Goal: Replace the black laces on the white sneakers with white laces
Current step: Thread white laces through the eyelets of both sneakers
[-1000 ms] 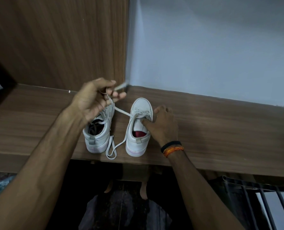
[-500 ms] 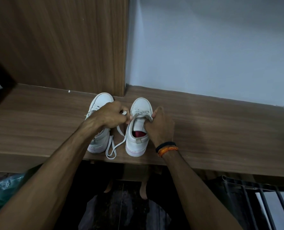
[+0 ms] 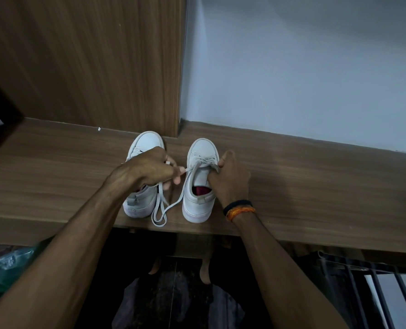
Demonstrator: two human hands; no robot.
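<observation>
Hands: left (image 3: 149, 170) pinching white lace (image 3: 173, 205), right (image 3: 230, 179) gripping sneaker (image 3: 198, 184).

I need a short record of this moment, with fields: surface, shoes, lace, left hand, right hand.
surface: wooden shelf
shoes: two white sneakers, left sneaker and right sneaker, side by side, toes to the wall
lace: white lace, threaded in the right sneaker, loose loop lying between the shoes
left hand: pinches the lace
right hand: holds the right sneaker at its tongue
</observation>
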